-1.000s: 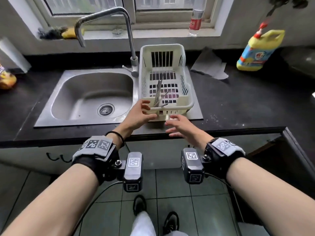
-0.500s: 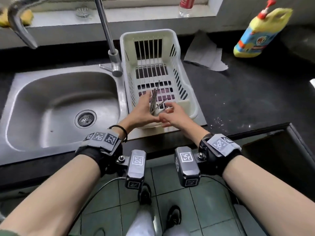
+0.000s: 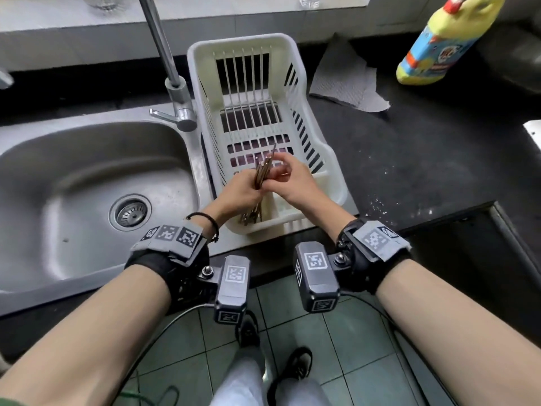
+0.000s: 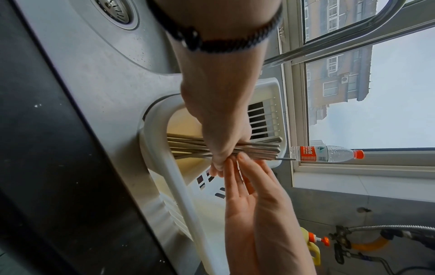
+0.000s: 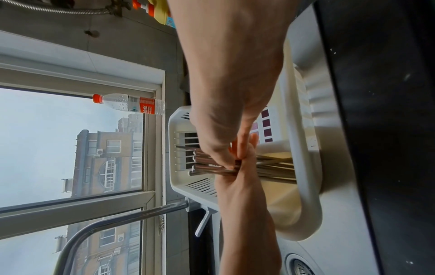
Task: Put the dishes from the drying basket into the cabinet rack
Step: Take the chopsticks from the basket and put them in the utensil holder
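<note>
A white plastic drying basket (image 3: 240,39) stands on the sink's drainboard. Its near left compartment holds a bundle of several metal chopsticks (image 3: 263,169), standing upright. My left hand (image 3: 240,191) is curled round the middle of the bundle. My right hand (image 3: 292,180) meets it from the right, thumb and forefinger pinching the bundle near its upper ends. In the left wrist view the chopsticks (image 4: 259,148) stick out past my left hand (image 4: 223,130), and my right hand (image 4: 247,195) touches them from below. The rest of the basket looks bare. The cabinet rack is not in view.
A steel sink (image 3: 73,186) with a tall faucet (image 3: 175,83) lies left of the basket. On the black counter (image 3: 409,156) are a grey cloth (image 3: 345,80) and a yellow detergent bottle (image 3: 439,45). A water bottle (image 4: 324,153) stands on the window sill.
Both hands moved from the basket's front edge into its near compartment. My left hand closed round the chopsticks and my right joined it. The head camera came closer.
</note>
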